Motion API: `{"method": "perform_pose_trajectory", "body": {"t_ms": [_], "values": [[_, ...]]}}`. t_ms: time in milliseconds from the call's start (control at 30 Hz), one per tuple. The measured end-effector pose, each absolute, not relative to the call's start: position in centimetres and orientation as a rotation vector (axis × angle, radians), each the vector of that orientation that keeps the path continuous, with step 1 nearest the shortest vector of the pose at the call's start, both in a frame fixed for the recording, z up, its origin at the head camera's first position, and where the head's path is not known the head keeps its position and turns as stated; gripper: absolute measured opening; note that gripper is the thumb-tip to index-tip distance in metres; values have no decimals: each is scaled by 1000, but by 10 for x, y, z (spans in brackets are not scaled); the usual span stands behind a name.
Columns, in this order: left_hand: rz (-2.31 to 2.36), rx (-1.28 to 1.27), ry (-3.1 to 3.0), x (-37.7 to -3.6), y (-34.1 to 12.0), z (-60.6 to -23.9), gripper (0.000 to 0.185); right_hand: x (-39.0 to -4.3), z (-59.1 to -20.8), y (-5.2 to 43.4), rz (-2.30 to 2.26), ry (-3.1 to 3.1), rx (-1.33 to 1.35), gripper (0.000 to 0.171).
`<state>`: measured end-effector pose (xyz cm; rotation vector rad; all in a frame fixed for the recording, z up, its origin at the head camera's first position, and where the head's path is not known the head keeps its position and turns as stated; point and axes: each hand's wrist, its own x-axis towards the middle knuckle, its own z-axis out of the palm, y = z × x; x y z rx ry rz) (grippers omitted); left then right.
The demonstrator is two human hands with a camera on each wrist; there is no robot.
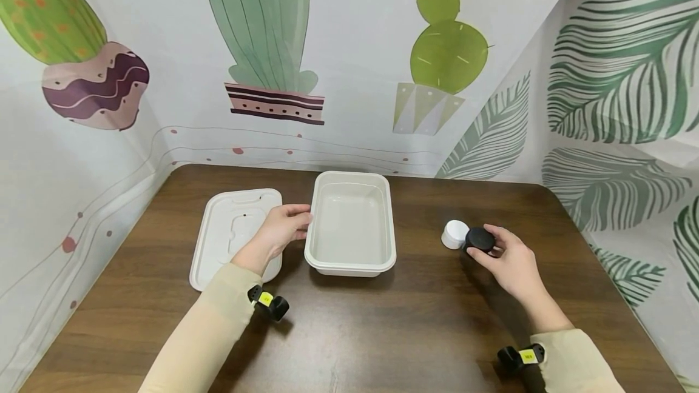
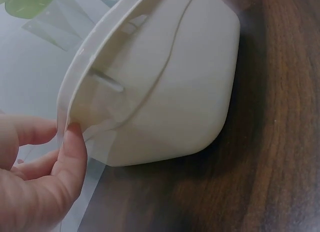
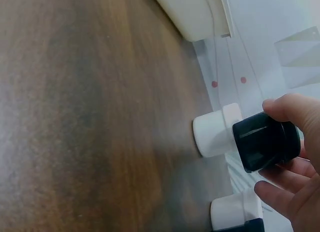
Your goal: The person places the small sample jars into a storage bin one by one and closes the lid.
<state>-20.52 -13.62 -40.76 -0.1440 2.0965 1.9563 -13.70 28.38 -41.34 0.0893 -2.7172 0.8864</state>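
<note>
"While I watched the head view, the right hand [image 1: 510,262] had its fingers curled round a small black jar [image 1: 479,239], well out to the right on the worktop [image 1: 415,320]. A small white jar [image 1: 454,234] stood just beside it. I could not tell whether the two touched."

"And the left hand?"

"The left hand [image 1: 281,229] pinched the near left rim of the white food tray [image 1: 349,229], thumb under the lip in the wrist view. The tray sat mid-worktop, and its lid [image 1: 229,235] lay flat just to the left, partly under that forearm."

"Which step did you judge it to be?"

"A pick-up, I thought: one hand steadying the tray, the other just taking the black jar. I couldn't tell if the jar had left the wood."

"What did the next move call for?"

"A carry leftward, well above the tray's right wall, without knocking the white jar, as I judged it."

"Anything inside the containers?"

"The tray was empty, with bare walls and floor. Both jars were opaque, so I couldn't say what they held."
</note>
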Motion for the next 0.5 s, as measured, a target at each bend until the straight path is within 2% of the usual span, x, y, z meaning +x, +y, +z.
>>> {"method": "perform_pose_trajectory", "body": {"t_ms": [500], "values": [[1933, -128, 2081, -207, -137, -406, 42, -139, -400, 279, 983, -2683, 92, 59]]}}
